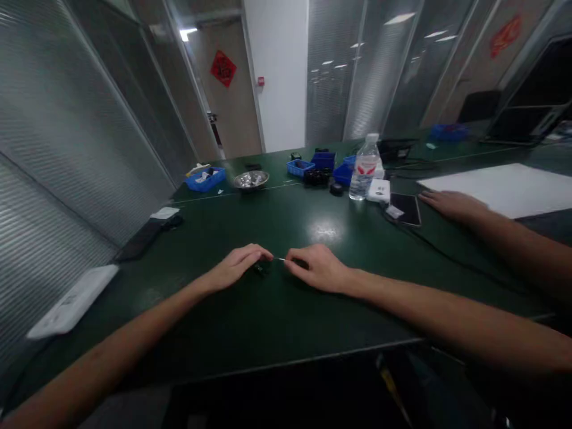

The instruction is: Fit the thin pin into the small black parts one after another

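Observation:
Over the dark green tabletop (pixel 286 220), my two hands face each other near the front edge. My right hand (pixel 318 268) has its thumb and forefinger pinched on a thin, shiny metal piece (pixel 279 259), whose end points at my left fingertips. Its exact kind is too small to make out. My left hand (pixel 241 263) is closed, fingers bent down over a small dark part (pixel 260 270) on the table. That part is half hidden under the fingers and blurred.
Along the back are a blue tray (pixel 205 179), a metal bowl (pixel 251 180), blue bins (pixel 300 167) and a water bottle (pixel 364 168). A phone (pixel 406 210) and cable lie right, by another person's hand (pixel 453 204). A white power strip (pixel 74 301) is left.

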Motion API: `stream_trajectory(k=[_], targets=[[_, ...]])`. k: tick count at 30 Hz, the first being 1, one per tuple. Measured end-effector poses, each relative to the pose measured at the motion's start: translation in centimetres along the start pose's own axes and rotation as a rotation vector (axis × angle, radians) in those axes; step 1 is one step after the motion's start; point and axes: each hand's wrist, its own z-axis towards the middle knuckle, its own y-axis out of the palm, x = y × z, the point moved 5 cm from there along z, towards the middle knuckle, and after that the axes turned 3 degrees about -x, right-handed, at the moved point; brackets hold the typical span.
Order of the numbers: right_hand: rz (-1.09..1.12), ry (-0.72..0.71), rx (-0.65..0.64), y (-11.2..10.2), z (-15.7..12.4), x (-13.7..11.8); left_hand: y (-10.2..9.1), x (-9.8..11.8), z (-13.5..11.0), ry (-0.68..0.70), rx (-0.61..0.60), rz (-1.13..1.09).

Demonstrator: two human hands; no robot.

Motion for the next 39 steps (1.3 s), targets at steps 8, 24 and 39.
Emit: stream_trajectory(k=[8, 24, 39], targets=[[0.023, -0.008, -0.024, -0.05, -0.04, -0.12, -0.44, -0.64, -0.29, 0.075, -0.077, 0.063], [-0.029, -0.038, 0.041, -0.06, -0.37, 0.10, -0.43, -0.02, -0.23, 0.047, -0.051, 0.147], [-0.059, -0.047, 0.040, 0.09, -0.13, 0.47, -0.10, 0.26, -0.16, 0.051, -0.067, 0.121]])
